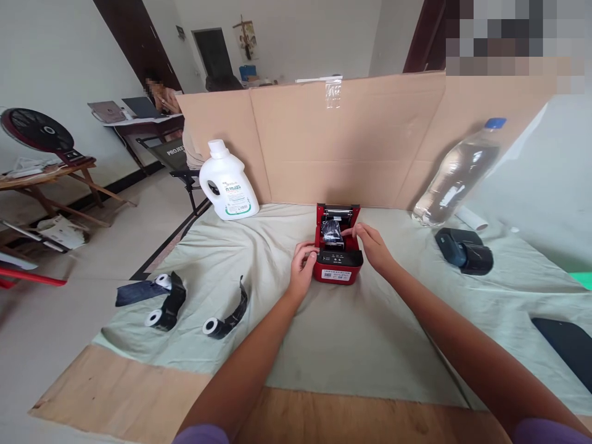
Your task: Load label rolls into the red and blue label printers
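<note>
A small red and black printer (339, 274) stands on the pale cloth with its lid tipped back. In its bay sits a dark, shiny roll (332, 232), partly hidden by the printer's walls. My left hand (303, 269) grips the printer's left side, thumb near the front top edge and fingers along the wall. My right hand (372, 246) is at the right side, its index finger stretched into the bay beside the roll and the other fingers loosely bent. Whether that fingertip touches the roll is too small to tell.
Black rolls with white cores (211, 327) lie partly unwound at the left. A white detergent bottle (234, 185) and a clear bottle (456, 179) stand before a cardboard screen (342, 148). At the right lie a dark device (465, 251) and a phone (565, 348). A person sits behind, far left.
</note>
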The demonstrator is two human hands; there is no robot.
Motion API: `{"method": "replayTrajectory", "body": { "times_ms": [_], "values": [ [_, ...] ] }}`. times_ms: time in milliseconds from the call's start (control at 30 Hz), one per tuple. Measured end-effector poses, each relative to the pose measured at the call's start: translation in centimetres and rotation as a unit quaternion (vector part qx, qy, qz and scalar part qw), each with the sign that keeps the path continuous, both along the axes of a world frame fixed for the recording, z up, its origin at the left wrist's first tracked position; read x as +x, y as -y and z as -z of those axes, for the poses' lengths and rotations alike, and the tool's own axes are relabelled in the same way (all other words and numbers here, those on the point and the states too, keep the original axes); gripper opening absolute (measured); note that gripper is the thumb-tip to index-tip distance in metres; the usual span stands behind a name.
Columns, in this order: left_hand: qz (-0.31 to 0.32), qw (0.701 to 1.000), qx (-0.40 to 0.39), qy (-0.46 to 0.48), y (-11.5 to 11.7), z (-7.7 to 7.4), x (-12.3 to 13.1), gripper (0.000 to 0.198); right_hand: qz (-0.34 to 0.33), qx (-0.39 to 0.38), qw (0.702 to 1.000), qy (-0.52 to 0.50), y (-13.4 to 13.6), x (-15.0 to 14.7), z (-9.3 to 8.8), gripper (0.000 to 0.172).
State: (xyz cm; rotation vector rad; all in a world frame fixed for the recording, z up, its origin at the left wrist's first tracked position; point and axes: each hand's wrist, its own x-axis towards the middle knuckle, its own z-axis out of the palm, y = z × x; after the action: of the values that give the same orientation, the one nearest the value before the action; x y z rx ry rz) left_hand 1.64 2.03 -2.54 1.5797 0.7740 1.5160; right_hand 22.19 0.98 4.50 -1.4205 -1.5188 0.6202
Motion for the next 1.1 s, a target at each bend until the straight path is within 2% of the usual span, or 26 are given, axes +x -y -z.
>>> {"method": "replayTrajectory", "body": {
  "times_ms": [67,133,233,300,367,433,500,633,800,867,933,1000,1100],
  "values": [
    [0.002,1.000,-0.001,0.003,0.0,-0.1,0.0,0.028,-0.028,-0.001,0.998,-0.049,-0.2,0.2,-0.2,0.036],
    [0.002,1.000,-0.004,0.008,0.1,-0.2,0.0,0.029,-0.048,-0.017,0.998,-0.041,-0.7,0.5,-0.4,0.030],
    [0.001,1.000,-0.013,0.008,0.2,-0.3,-0.1,0.030,-0.057,-0.035,0.993,0.099,-2.0,0.6,-0.9,0.021],
    [0.003,1.000,-0.017,0.006,0.2,-0.3,-0.1,0.030,-0.062,-0.048,0.966,0.246,-3.2,0.4,-1.5,0.021],
    [0.006,1.000,-0.017,0.006,0.1,-0.2,-0.1,0.030,-0.075,-0.088,0.923,0.367,-4.3,-0.2,-2.1,0.020],
    [0.008,1.000,-0.015,0.009,0.0,-0.1,0.0,0.030,-0.086,-0.135,0.889,0.429,-5.2,-1.0,-2.4,0.013],
    [0.008,1.000,-0.012,0.012,-0.1,0.0,0.0,0.030,-0.087,-0.166,0.876,0.445,-5.9,-1.9,-2.5,0.005],
    [0.009,1.000,-0.009,0.016,-0.3,0.2,0.1,0.029,-0.066,-0.182,0.878,0.437,-6.6,-2.9,-2.0,0.010],
    [0.012,1.000,-0.011,0.025,-0.2,0.0,0.1,0.025,-0.046,-0.170,0.898,0.403,-5.7,-1.9,-2.5,0.015],
    [0.016,0.999,-0.012,0.032,-0.2,-0.1,0.1,0.024,-0.072,-0.159,0.923,0.343,-4.7,-1.4,-3.5,0.018],
    [0.022,0.999,-0.015,0.042,-0.1,-0.1,0.2,0.023,-0.115,-0.141,0.956,0.229,-3.5,-1.7,-4.9,0.024],
    [0.035,0.997,-0.020,0.064,-0.2,0.1,0.4,0.023,-0.149,-0.112,0.976,0.114,-2.6,-3.3,-6.5,0.030],
    [0.042,0.993,-0.028,0.103,-0.5,0.6,0.7,0.027,-0.175,-0.055,0.980,0.081,-2.7,-8.6,-8.3,0.027]
  ]
}}
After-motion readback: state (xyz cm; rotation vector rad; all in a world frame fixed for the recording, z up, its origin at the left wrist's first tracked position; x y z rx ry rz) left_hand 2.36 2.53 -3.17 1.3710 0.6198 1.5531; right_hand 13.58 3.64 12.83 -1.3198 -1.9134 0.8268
